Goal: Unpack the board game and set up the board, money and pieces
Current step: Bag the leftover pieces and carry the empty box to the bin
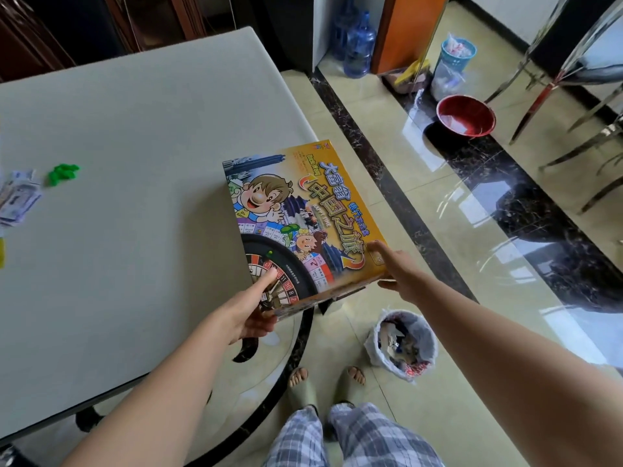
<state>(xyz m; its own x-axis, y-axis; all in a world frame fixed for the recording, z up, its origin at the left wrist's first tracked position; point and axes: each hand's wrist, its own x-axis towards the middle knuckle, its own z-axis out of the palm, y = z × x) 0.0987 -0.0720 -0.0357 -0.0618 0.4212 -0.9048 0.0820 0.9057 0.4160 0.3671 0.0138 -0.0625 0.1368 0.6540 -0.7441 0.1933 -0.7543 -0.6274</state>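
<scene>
A colourful board game box (303, 224) with cartoon figures and a roulette wheel on its lid hangs over the right edge of the grey table (135, 146). My left hand (249, 308) grips the box's near left corner, thumb on the lid. My right hand (397, 267) holds the near right corner, thumb on top. A pile of paper money (17, 200) lies at the table's far left edge. Beside it are small green pieces (62, 173). A yellow item (1, 252) shows at the left border.
A lined waste bin (404, 345) stands on the tiled floor by my sandalled feet. Farther off are a red basin (467, 116), a blue basket (456, 55), water bottles (359, 48) and metal chair legs (573, 106) at right.
</scene>
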